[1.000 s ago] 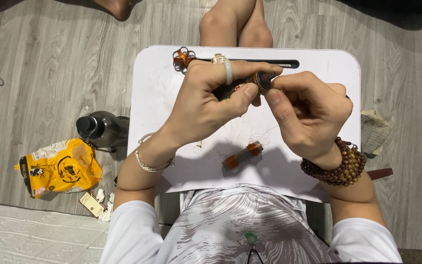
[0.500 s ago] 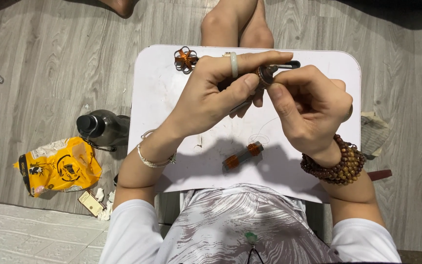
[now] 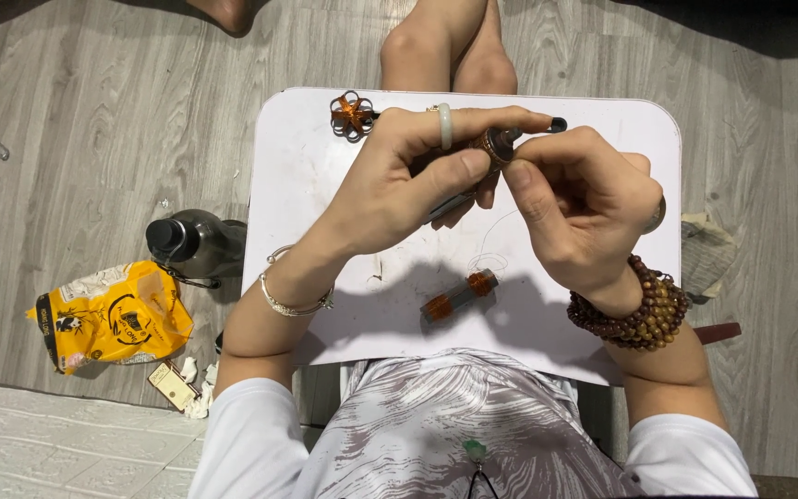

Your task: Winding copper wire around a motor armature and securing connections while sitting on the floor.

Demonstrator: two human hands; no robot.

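Dark rod (image 3: pixel 496 146) wound with copper wire, held above the table (image 3: pixel 602 129), long axis slanting from the left hand (image 3: pixel 399 189), whose fingers pinch its shaft, up to the right hand (image 3: pixel 584 199), fingers pressed at its coil end.

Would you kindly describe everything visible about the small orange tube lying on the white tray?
The small orange tube is a short cylinder, clear-looking with orange or copper-coloured contents, darker in its middle. It lies on its side, slanted, on the white tray, near the edge closest to the person, below both hands. Neither the left hand nor the right hand touches it. A thin wire loop lies just above it.
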